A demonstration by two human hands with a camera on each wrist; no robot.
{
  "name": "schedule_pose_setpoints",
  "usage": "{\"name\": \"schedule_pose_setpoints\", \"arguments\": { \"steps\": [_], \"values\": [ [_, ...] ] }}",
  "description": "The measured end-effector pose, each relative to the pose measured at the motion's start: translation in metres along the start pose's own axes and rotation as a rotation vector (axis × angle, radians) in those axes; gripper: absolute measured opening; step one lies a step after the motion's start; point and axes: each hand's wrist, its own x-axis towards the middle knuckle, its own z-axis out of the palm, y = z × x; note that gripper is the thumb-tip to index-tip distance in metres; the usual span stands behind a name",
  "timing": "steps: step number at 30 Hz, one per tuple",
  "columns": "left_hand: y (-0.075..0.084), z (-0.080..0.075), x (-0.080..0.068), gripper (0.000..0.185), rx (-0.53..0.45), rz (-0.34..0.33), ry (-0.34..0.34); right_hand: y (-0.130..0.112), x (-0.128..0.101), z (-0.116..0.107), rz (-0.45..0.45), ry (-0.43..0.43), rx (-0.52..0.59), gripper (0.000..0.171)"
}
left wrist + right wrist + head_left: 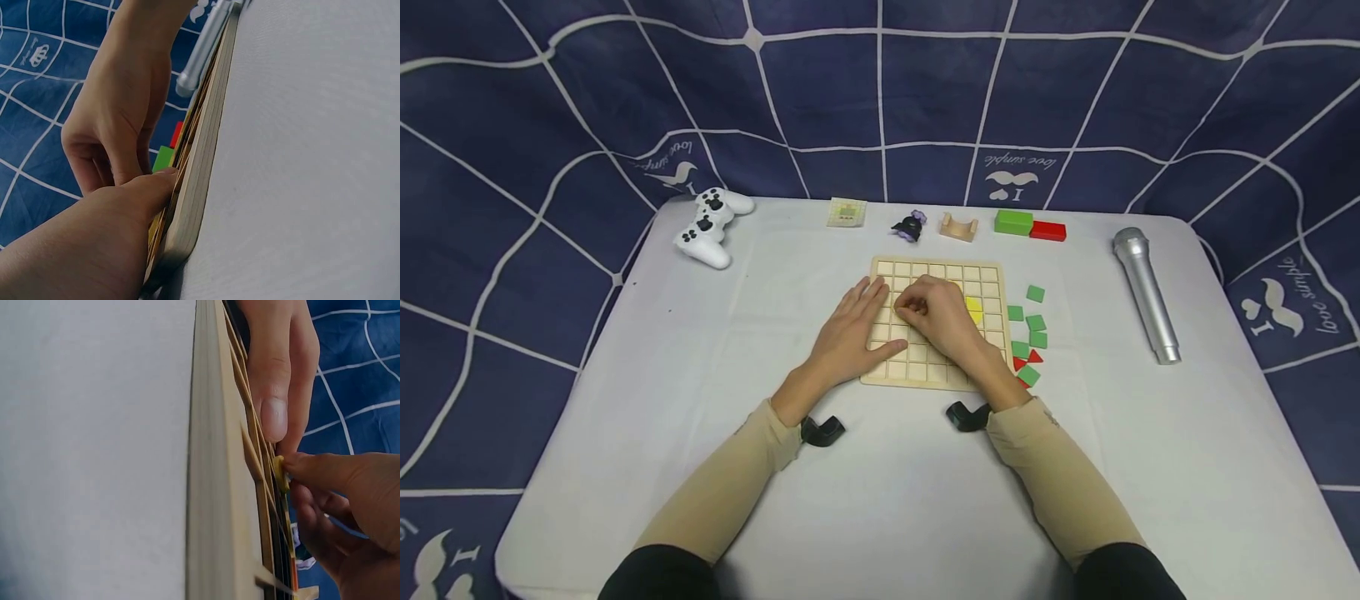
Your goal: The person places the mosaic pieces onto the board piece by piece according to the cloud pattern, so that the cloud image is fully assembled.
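A wooden grid board [917,372] with raised dividers lies on the white table. My left hand [847,333] rests at the board's left edge, fingers straight and thumb reaching over the lower left cells. My right hand [942,312] is over the middle of the grid, thumb and fingertips together at the left-hand cells. In the right wrist view it pinches a small yellow piece [280,474] right at the dividers. Yellow squares [973,307] sit in cells right of this hand, partly hidden by it.
Several green squares [1036,322] and red triangles [1035,356] lie along the board's right side. Behind it are a patterned card [847,212], a dark figurine [910,226], a wooden stand [958,227], a green block [1013,222] and a red block [1048,231]. A game controller [713,225] and microphone [1147,292] flank them.
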Motion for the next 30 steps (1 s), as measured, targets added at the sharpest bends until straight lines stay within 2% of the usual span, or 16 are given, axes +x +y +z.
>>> {"name": "schedule_pose_setpoints", "arguments": {
  "steps": [5, 13, 20, 26, 30],
  "values": [
    [0.0014, -0.0011, 0.0006, 0.100, 0.002, -0.003, -0.002, -0.0022, -0.0016, 0.0010, -0.017, -0.013, 0.003, 0.004],
    [0.0017, -0.0013, 0.0011, 0.101, 0.009, -0.011, -0.010, 0.0019, -0.0008, 0.0013, -0.056, 0.010, -0.092, 0.028],
    [0.0005, -0.0004, 0.0003, 0.100, 0.005, -0.012, -0.010, 0.0049, -0.0009, 0.0006, -0.052, 0.008, -0.106, 0.026],
    [0.0002, -0.0002, -0.0003, 0.100, -0.005, -0.003, 0.004, 0.0041, -0.0023, -0.0005, -0.020, 0.027, -0.055, 0.007],
    [0.0005, -0.0010, -0.0003, 0.100, -0.004, 0.002, 0.009, 0.0026, -0.0032, -0.0007, -0.026, 0.009, -0.064, 0.005]
  ]
}}
